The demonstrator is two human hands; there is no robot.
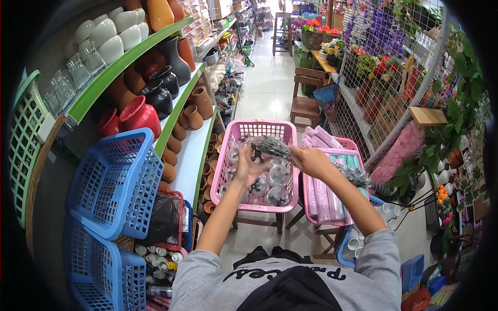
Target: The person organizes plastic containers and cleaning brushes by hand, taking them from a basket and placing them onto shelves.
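Note:
My right hand [312, 161] is closed around a fluffy grey duster [275, 147]. More grey fluff [351, 174] shows on the far side of that wrist. My left hand [251, 168] has its fingers curved round a clear round container [254, 149] with dark markings, and the duster's tip touches it. Both hands are above a pink plastic basket [293, 179]. Several clear containers [277, 196] with dark patterns lie inside the basket. My fingers and the duster partly hide the held container.
A second pink basket [307, 205] with wrapped pink and teal packs [324, 199] stands at the right. Blue baskets [115, 181] are stacked at the left, by shelves of pots [139, 115]. A wire rack [358, 124] and a wooden chair [305, 98] flank the aisle.

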